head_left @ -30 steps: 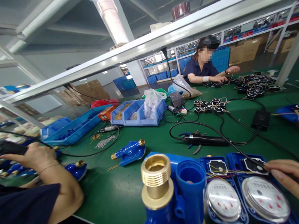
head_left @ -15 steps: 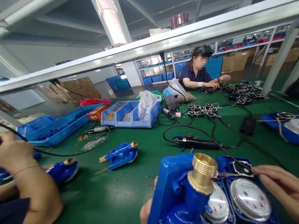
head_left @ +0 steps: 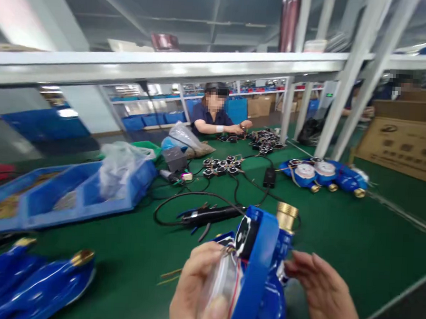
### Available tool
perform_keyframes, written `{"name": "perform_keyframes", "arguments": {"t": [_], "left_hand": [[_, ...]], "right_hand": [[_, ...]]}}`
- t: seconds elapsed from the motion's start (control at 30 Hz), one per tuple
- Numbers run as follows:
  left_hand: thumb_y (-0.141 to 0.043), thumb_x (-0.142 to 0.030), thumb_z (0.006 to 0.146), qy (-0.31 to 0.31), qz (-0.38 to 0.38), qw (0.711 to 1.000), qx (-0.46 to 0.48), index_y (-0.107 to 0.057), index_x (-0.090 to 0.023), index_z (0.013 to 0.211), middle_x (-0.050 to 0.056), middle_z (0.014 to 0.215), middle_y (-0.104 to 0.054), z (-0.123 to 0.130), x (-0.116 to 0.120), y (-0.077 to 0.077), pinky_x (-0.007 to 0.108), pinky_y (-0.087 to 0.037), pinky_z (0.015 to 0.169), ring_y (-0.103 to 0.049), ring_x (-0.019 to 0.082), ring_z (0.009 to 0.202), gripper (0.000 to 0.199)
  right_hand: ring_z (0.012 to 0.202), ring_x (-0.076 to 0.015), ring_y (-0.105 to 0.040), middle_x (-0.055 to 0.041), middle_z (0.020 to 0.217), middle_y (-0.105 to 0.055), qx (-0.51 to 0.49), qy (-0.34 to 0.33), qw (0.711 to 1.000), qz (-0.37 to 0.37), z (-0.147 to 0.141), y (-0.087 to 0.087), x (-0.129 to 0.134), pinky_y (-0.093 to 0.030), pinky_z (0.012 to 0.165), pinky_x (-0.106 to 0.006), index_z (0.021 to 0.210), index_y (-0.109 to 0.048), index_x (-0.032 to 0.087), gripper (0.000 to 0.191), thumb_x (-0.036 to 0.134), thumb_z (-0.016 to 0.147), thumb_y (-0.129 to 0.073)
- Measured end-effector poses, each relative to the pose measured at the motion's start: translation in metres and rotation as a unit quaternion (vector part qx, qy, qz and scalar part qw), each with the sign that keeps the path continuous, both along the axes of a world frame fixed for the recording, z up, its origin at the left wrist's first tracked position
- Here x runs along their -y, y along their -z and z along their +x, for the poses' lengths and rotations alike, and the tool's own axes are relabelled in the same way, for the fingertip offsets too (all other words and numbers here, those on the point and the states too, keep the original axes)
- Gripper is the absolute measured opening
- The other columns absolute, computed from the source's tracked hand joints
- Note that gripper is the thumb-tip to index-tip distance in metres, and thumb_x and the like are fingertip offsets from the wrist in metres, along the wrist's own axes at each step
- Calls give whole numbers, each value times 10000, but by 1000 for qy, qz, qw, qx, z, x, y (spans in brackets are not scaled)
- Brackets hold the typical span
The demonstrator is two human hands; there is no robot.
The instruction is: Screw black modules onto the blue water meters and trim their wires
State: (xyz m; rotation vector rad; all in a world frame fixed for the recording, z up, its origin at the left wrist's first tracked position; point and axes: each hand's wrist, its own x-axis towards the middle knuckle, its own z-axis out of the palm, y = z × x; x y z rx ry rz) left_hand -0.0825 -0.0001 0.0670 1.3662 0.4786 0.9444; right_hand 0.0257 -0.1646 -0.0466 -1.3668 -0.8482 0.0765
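A blue water meter (head_left: 255,276) with a threaded brass end (head_left: 286,215) stands tilted in front of me, its round dial facing left. My left hand (head_left: 195,287) is wrapped round the dial side, thumb on the clear cover. A black piece with a white edge (head_left: 247,237) sits inside the meter's upper box, with thin wires by it. My right hand (head_left: 329,299) is at the other side of the body, fingers stretched out and fingertips at the body; contact is unclear. Part of another blue housing (head_left: 225,237) shows behind my left fingers, mostly hidden.
Blue meters (head_left: 49,279) lie at the left front, and more meters (head_left: 324,172) at the back right. A black cylindrical tool (head_left: 212,215) with a cable lies ahead. Blue bins (head_left: 52,220) stand left. Round black parts (head_left: 221,167) lie before a co-worker (head_left: 215,114). A carton (head_left: 402,145) is right.
The view has swung right. The meter has turned so its dial faces left, and my left hand now shows around it. My right hand has left the black part in another meter.
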Motion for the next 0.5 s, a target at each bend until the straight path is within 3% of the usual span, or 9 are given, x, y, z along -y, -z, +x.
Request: {"name": "perform_keyframes", "arguments": {"t": [0.1,0.2,0.3,0.37,0.5], "left_hand": [[-694,-438,660,43,200,975,-89,-639,-276,937,47,1066,-531,50,29,-8,331,-400,903,-506,250,1016,325],[-623,-406,718,132,311,918,-205,-593,-277,1021,56,1107,-479,95,63,-1,360,-409,906,-498,241,1032,330],[-551,-344,748,185,342,880,-273,-559,-290,1102,72,1154,-455,127,95,19,447,-427,875,-479,284,1066,358],[-512,-288,753,209,345,868,-288,-531,-267,1164,105,1207,-436,140,112,36,490,-435,862,-449,322,1112,412],[-478,-208,742,265,354,847,-294,-503,-163,1225,161,1281,-399,160,128,64,476,-348,1020,-411,307,1204,486]], "right_hand": [[1318,-369,-294,-62,1477,-239,-34,25,999,2,3,0,0,-382,1010,-596,1437,-50,377,747,696,818,-318],[1348,-378,-211,-73,1500,-163,-91,59,993,41,21,1,11,-269,1086,-566,1426,-149,321,968,846,661,-423],[1329,-335,-285,-121,1452,-286,-185,90,971,118,44,8,26,-226,1118,-500,1401,-232,243,908,810,717,-423],[1287,-312,-371,-151,1401,-371,-232,99,956,148,59,14,36,-281,1097,-482,1399,-223,196,805,730,815,-367],[1235,-325,-438,-176,1375,-395,-230,152,950,144,80,31,53,-390,1023,-495,1410,-186,177,745,655,864,-354]]}}
